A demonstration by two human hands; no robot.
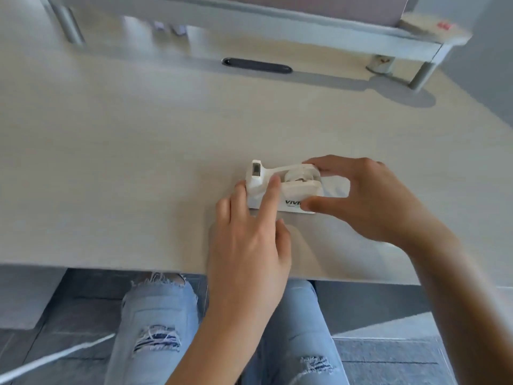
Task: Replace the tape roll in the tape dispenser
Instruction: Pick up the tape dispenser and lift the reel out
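A white tape dispenser (288, 190) stands on the pale desk (138, 162), its cutter end pointing left. A whitish tape roll (298, 175) sits in its cradle. My left hand (249, 234) rests on the dispenser's near left side, index finger laid across the body and the other fingers against its cutter end. My right hand (361, 201) spans the roll end, fingers over the far side of the roll and thumb on the near side by the printed logo.
A white monitor riser (249, 20) stands along the back of the desk, with a dark cable slot (256, 65) in front of it. The desk's near edge runs just below my hands, above my knees in torn jeans.
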